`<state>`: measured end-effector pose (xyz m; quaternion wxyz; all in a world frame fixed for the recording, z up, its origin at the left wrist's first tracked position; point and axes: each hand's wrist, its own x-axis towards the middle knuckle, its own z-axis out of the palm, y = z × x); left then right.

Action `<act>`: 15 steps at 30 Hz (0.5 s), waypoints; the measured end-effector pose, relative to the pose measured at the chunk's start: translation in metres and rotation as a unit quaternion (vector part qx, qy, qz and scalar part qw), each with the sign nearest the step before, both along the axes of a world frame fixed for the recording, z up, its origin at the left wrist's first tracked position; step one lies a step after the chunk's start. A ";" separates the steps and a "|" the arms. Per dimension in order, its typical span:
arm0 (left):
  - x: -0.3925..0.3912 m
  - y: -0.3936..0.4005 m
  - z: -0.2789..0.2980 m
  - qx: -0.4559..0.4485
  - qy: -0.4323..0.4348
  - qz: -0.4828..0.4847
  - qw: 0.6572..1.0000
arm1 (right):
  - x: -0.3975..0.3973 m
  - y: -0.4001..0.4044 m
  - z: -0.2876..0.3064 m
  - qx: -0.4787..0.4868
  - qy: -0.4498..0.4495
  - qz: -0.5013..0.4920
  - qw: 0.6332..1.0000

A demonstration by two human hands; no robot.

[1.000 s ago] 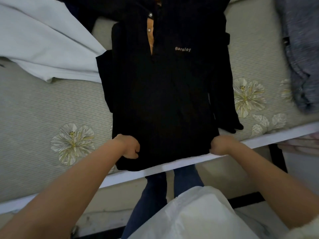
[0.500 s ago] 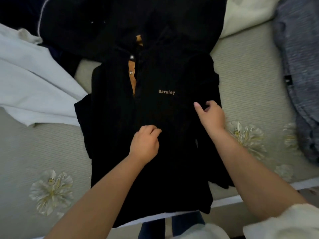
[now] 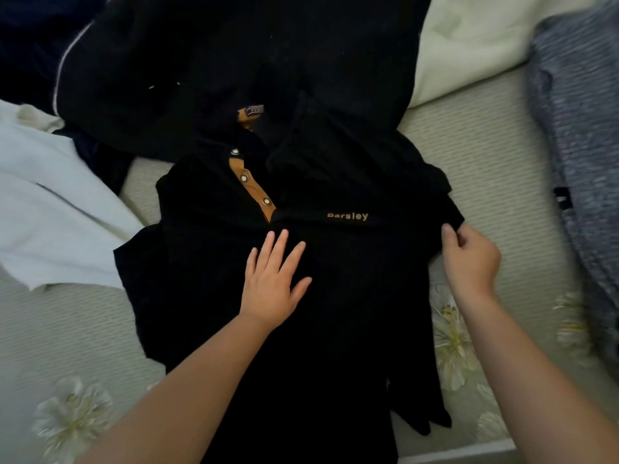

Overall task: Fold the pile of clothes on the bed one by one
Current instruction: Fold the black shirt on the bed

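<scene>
A black polo shirt (image 3: pixel 207 283) with a tan button placket and a small gold chest logo lies face up on the bed (image 3: pixel 482 155), its hem toward me. My left hand (image 3: pixel 273 279) lies flat on the shirt's chest, fingers spread, just below the placket. At the shirt's right edge my right hand (image 3: pixel 469 259) pinches the black fabric near the sleeve and holds that edge slightly raised. Beyond the collar sits a heap of other dark clothes (image 3: pixel 234 61).
A white garment (image 3: pixel 50 209) lies at the left, partly under the dark heap. A cream garment (image 3: pixel 469 38) is at the back right, and a blue-grey knitted one (image 3: pixel 582 145) runs along the right edge. The bed's near edge (image 3: pixel 469 455) shows at the bottom right.
Both hands left the shirt's hem and moved up to its chest. The left hand went from curled to flat on the fabric; the right hand shifted outward to the shirt's right edge.
</scene>
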<state>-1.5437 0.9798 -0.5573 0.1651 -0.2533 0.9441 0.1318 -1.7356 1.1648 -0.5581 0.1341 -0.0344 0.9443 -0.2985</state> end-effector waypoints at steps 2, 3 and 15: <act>-0.001 0.005 -0.008 0.024 -0.059 -0.014 0.998 | 0.001 0.004 -0.001 0.016 -0.003 0.071 0.997; -0.001 0.006 -0.011 0.028 -0.081 -0.019 0.996 | 0.003 0.004 -0.001 0.022 0.002 0.098 0.995; -0.004 0.005 -0.020 0.021 -0.176 -0.024 0.984 | 0.031 0.007 0.003 0.069 -0.073 0.025 0.995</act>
